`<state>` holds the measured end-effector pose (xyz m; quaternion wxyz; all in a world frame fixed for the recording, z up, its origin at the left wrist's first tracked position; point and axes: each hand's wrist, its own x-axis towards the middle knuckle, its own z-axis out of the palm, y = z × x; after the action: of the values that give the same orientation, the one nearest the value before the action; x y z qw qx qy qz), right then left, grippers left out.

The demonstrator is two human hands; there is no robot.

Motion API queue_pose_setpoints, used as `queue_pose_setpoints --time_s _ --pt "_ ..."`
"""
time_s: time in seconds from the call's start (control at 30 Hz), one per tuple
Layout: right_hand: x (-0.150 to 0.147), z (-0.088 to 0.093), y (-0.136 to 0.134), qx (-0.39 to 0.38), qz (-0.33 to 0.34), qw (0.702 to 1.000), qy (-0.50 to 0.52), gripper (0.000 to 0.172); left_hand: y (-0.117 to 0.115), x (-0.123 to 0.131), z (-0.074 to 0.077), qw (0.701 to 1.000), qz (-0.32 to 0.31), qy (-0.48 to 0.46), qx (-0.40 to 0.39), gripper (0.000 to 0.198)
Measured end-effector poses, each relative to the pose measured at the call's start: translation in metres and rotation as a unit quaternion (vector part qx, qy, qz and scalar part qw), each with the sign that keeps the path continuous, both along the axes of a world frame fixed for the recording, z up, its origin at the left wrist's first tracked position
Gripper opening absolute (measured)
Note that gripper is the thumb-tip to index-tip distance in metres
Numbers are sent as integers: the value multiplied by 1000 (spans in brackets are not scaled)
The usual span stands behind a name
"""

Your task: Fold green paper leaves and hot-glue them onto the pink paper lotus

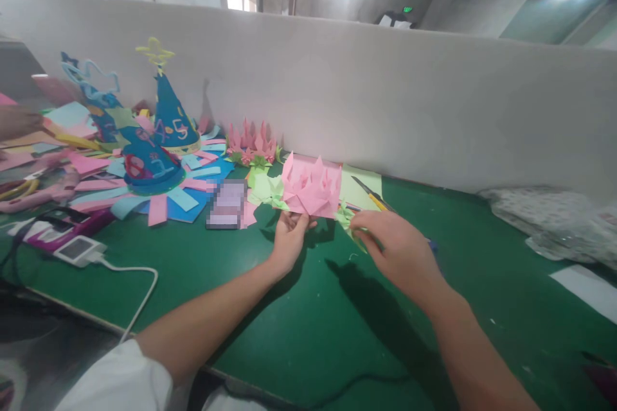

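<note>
My left hand (290, 239) grips the lower edge of a pink folded paper flower (313, 196) above the green table. Green paper leaves (277, 192) spread from the flower's left side. At its right, my right hand (385, 241) pinches a light green paper leaf piece (345, 215) between thumb and fingers. Behind my right hand lie scissors with yellow and black handles (373, 196), over a pale green paper sheet (361, 183). A finished-looking pink paper flower (254, 141) with green leaves stands farther back, near the partition.
Blue cone hats (171, 115) and paper strips crowd the left side. A phone (226, 204) lies left of my left hand. A power bank (80, 250) with a white cable sits front left. Another person's hand (19, 123) shows far left. Plastic wrapping (554, 218) lies right.
</note>
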<state>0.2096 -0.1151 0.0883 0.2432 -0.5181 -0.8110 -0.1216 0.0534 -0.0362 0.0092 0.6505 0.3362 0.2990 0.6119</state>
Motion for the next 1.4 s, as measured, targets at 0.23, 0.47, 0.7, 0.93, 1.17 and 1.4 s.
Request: queue_pose_setpoints --time_s 0.23,0.47,0.7,0.93,1.17,1.4 --pt "-17 8 51 35 175 976 -127 19 0 0 2 999 19 -7 39 25" --pt "-20 24 76 6 226 962 -153 24 -2 2 7 998 -13 -43 49 28" --pt "-28 28 82 -27 253 954 -157 25 -3 1 10 999 -18 -36 37 27" --pt "-29 27 84 -44 247 957 -144 22 -1 1 10 998 -22 -47 20 29" --pt "-31 27 83 -53 243 956 -157 20 -3 1 12 998 -27 -48 20 29" --pt "-31 23 84 -59 242 954 -169 17 -2 1 10 998 -29 -50 21 32"
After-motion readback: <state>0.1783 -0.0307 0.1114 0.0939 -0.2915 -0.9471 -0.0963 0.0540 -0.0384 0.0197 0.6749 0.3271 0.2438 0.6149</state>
